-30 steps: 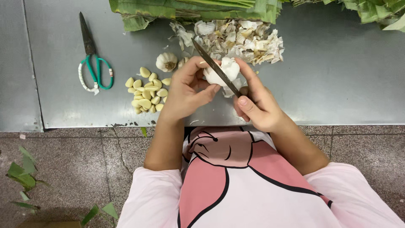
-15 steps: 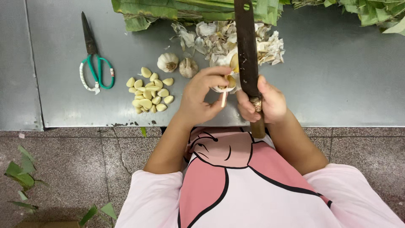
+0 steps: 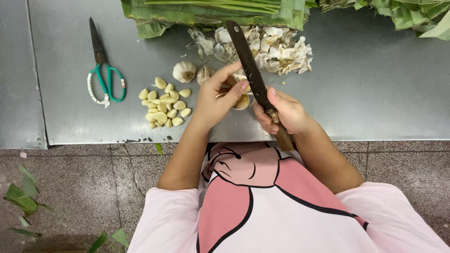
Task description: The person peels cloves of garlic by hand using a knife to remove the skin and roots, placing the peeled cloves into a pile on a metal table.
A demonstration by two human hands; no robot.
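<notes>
My left hand (image 3: 216, 96) pinches a garlic clove (image 3: 242, 101) over the metal table (image 3: 365, 84). My right hand (image 3: 282, 112) grips the wooden handle of a long dark knife (image 3: 248, 61), its blade slanting up and left, close against the clove. A pile of peeled garlic cloves (image 3: 163, 102) lies just left of my left hand. Two whole garlic bulbs (image 3: 184, 71) sit behind it. A heap of white garlic skins (image 3: 269, 47) lies beyond the knife.
Green-handled scissors (image 3: 104, 70) lie at the table's left. Folded green banana leaves (image 3: 211, 11) line the far edge. The table's front edge (image 3: 93, 140) meets a brown stone floor with leaf scraps (image 3: 21, 197).
The knife has tilted from upright to slanting left. My left hand has shifted to pinch a single clove against the blade; earlier it held a larger piece of the bulb.
</notes>
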